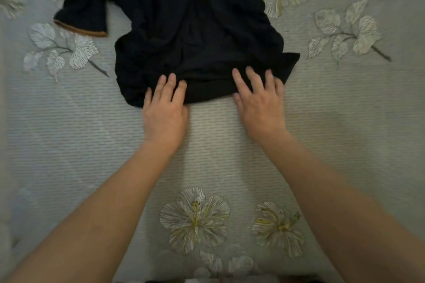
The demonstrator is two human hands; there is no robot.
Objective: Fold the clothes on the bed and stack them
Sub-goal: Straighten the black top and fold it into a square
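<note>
A black garment (197, 30) lies rumpled on the bed (69, 145), running away from me to the top edge of the view. One sleeve with an orange-brown cuff (80, 30) sticks out to the left. My left hand (164, 110) lies flat with straight fingers on the near hem, left of the middle. My right hand (258, 101) presses the same hem further right, fingers spread and straight. Neither hand grips the cloth. The near right corner of the hem (291, 62) pokes out beyond my right hand.
The bedspread is pale grey-green with woven stripes and printed flowers (195, 218) and leaves (345, 32). Bare bedspread lies between me and the garment and on both sides of it. No other clothes show.
</note>
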